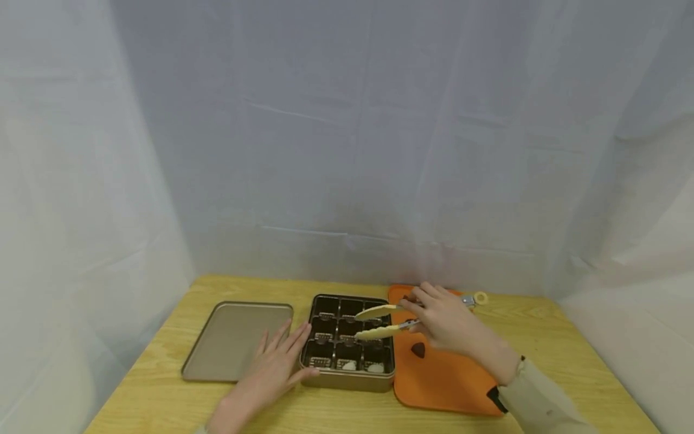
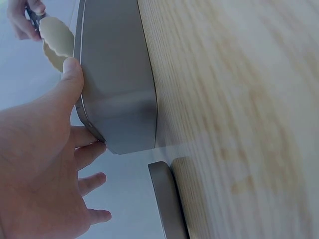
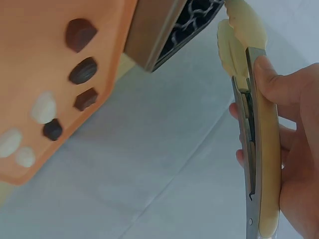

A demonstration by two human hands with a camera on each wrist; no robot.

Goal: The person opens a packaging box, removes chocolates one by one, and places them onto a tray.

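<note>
Two hands work at the box (image 1: pixel 347 340): the left hand (image 1: pixel 273 364) lies flat against its near corner, grip released, steadying it. The right hand (image 1: pixel 447 319) grasps tongs (image 1: pixel 382 322) above the box; best to lower them squarely over one compartment.

Tray (image 1: pixel 347 337) pieces too small to identify

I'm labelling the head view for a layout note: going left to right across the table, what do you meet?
Flat metal lid → left hand resting at the box's left edge → compartment box → tongs held over it → right hand gripping them, over the orange mat.
</note>
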